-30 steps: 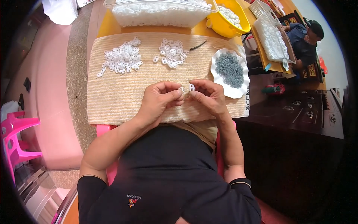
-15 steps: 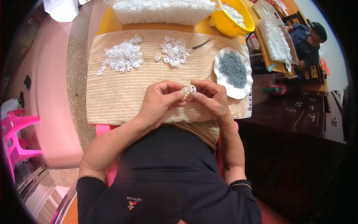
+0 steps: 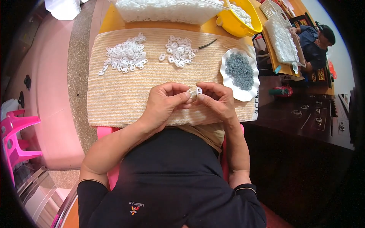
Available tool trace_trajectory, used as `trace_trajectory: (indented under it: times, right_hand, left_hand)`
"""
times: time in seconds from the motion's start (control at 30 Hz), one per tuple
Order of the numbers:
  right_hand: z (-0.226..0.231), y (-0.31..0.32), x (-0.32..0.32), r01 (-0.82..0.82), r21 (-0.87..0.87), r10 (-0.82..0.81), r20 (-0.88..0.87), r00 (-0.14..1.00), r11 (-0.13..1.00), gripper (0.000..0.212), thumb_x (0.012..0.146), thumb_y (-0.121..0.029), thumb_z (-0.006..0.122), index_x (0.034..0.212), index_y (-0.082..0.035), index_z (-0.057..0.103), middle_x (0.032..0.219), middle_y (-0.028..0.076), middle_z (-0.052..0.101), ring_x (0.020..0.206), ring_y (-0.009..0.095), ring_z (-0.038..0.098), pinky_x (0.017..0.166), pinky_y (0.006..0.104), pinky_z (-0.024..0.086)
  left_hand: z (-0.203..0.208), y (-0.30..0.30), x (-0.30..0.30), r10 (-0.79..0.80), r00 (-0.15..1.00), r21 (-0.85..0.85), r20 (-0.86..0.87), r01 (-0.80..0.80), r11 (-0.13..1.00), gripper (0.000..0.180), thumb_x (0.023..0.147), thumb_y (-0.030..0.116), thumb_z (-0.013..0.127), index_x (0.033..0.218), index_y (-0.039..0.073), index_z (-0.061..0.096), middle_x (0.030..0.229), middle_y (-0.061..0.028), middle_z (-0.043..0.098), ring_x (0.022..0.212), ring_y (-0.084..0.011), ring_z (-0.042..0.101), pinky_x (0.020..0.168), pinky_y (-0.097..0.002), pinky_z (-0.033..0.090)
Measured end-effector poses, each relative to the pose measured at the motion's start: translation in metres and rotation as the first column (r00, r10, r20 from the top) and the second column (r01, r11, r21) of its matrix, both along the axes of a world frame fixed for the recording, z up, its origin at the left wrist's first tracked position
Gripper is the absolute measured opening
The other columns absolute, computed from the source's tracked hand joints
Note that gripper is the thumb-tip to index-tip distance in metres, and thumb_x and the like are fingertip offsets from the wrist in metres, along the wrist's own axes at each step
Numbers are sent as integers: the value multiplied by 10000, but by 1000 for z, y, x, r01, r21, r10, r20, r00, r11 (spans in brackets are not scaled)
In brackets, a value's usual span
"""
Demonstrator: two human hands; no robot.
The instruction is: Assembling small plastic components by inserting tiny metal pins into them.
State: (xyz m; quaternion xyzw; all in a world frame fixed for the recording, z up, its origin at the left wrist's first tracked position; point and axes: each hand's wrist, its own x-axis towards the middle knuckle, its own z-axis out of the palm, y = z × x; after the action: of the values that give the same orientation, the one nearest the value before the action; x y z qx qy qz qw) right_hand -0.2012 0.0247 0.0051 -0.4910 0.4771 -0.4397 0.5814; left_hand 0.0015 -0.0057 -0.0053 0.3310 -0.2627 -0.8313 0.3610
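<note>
Between the thumb and fingers of my right hand (image 3: 217, 98) is a small white plastic piece with holes (image 3: 199, 91). Close beside it, my left hand (image 3: 167, 99) pinches another small white piece (image 3: 190, 92), mostly hidden by the fingertips. Whether the two pieces touch, I cannot tell. Both hands are over the near part of a striped beige towel (image 3: 114, 95). Farther off on the towel lie a left pile of white two-holed pieces (image 3: 125, 54) and a smaller pile of rounder white pieces (image 3: 179, 51). A scalloped white plate (image 3: 243, 95) holds many grey slivers (image 3: 239, 71).
A thin dark stick (image 3: 207, 43) lies near the towel's far edge. Beyond stand a clear bin of white pieces (image 3: 167, 13) and a yellow basin (image 3: 228, 28). A person (image 3: 313, 41) sits at another table at far right. Pink stools (image 3: 23, 136) stand at left.
The white piece in my right hand has turned slightly and shifted a little to the right. Both hands keep their pinches; the whole view has moved slightly.
</note>
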Motion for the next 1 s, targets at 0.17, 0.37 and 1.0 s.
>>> trace_trajectory:
  times: [0.17, 0.37, 1.0]
  right_hand:
    - [1, 0, 0, -17, 16, 17, -3, 1000, 1000, 317, 872, -8, 652, 1176, 50, 582, 983, 106, 670, 847, 149, 654, 765, 280, 562]
    - [-1, 0, 0, -16, 22, 16, 10, 1000, 1000, 313, 877, -13, 650, 1176, 50, 581, 975, 108, 671, 851, 149, 655, 763, 280, 563]
    - [-3, 0, 3, -22, 45, 19, 61, 998, 999, 305, 876, -9, 646, 1172, 38, 586, 986, 88, 659, 868, 143, 647, 773, 294, 572]
  left_hand:
    - [0, 0, 0, -2, 1000, -11, -13, 2, 1000, 145, 879, 59, 651, 999, -18, 625, 858, -87, 659, 758, -133, 639, 712, -271, 557]
    - [-1, 0, 0, 5, 1000, -13, -4, -5, 1000, 142, 880, 57, 648, 998, -19, 625, 862, -83, 659, 760, -132, 639, 711, -269, 556]
    - [2, 0, 0, -4, 1000, -8, -6, 4, 1000, 136, 879, 60, 651, 990, -14, 628, 870, -78, 661, 757, -123, 636, 714, -266, 558]
